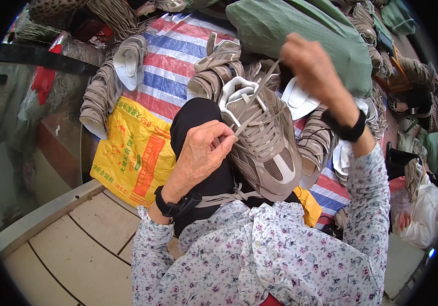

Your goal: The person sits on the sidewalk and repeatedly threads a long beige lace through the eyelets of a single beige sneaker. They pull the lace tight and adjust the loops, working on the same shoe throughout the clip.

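Observation:
A grey-brown sneaker [266,148] with mesh panels and a white lining rests across my lap, its toe pointing toward me. Its flat lace [267,76] is threaded through the eyelets, with the ends free near the tongue. My left hand [201,153] pinches one lace end beside the shoe's collar. Raised beyond the shoe on the right, my right hand [311,64] is closed on the other end, which stretches taut up to it; that hand is slightly blurred. More loose laces [229,198] lie across my lap below the toe.
A striped plastic sheet [173,48] covers the floor ahead. Stacked shoe uppers [99,99] stand at left, others [317,143] at right. A yellow sack [132,153] lies by my left knee, a green sack [300,35] beyond. Another person's hand [405,220] shows at far right.

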Tool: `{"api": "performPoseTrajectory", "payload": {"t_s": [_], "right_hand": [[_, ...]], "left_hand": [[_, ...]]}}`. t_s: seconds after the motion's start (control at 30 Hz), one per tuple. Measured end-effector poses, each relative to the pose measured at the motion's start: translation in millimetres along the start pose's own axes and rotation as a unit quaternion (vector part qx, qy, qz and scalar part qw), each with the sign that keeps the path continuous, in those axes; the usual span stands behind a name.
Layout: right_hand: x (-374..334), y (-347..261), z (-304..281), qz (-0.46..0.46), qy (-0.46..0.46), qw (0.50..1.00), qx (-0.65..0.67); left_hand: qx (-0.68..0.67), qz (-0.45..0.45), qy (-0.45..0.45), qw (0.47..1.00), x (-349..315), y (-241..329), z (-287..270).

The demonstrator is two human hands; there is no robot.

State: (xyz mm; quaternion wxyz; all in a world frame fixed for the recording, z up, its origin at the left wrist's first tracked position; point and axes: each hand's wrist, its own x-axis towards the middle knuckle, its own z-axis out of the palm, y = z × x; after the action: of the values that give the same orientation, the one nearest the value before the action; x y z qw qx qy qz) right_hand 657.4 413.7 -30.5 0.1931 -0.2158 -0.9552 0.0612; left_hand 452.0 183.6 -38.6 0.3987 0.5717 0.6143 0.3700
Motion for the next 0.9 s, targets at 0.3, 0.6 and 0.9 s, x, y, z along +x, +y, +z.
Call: {"api": "performPoseTrajectory", "payload": {"t_s": [0.3, 0.6, 0.9], "right_hand": [[-15.7, 147.0, -57.2, 0.129, 0.059, 0.985, -0.096], [-1.1, 44.4, -27.2, 0.168, -0.01, 0.954, 0.248], [-42.6, -83.7, 4.3, 0.04, -0.052, 0.957, 0.282]], "left_hand": [[0.018, 0.047, -0.032, 0.998, 22.2, -9.3, -13.4], [-0.01, -0.015, -0.024, 1.0, 27.6, -7.0, -14.0], [-0.009, -0.022, -0.035, 0.999, 29.0, -6.2, -12.6]]}}
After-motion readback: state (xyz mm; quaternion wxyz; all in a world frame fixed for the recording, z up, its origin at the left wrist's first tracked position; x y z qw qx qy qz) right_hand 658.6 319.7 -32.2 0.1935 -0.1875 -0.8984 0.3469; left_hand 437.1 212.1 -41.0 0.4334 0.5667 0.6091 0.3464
